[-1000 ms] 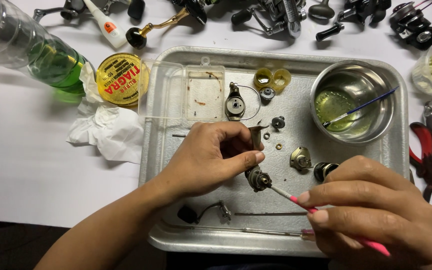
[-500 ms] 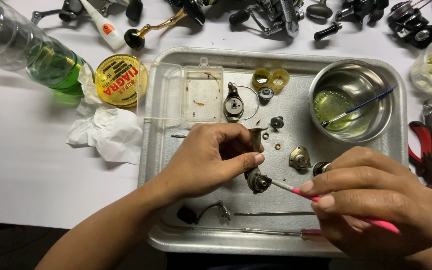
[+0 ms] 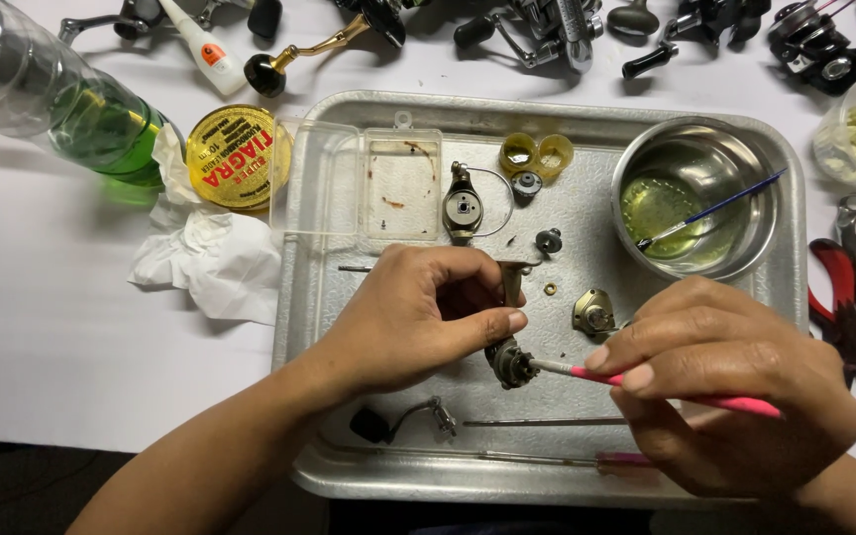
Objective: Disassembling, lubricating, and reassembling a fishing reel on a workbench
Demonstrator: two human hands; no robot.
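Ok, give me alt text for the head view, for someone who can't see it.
Over a metal tray of small reel parts, the left hand holds a small geared metal part while the right hand touches a pink-handled brush to it. A steel bowl of greenish liquid sits at the tray's back right.

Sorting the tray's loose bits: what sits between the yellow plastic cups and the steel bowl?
In the head view, only bare tray lies between the yellow cups and the steel bowl; a small dark round part sits just below the cups.
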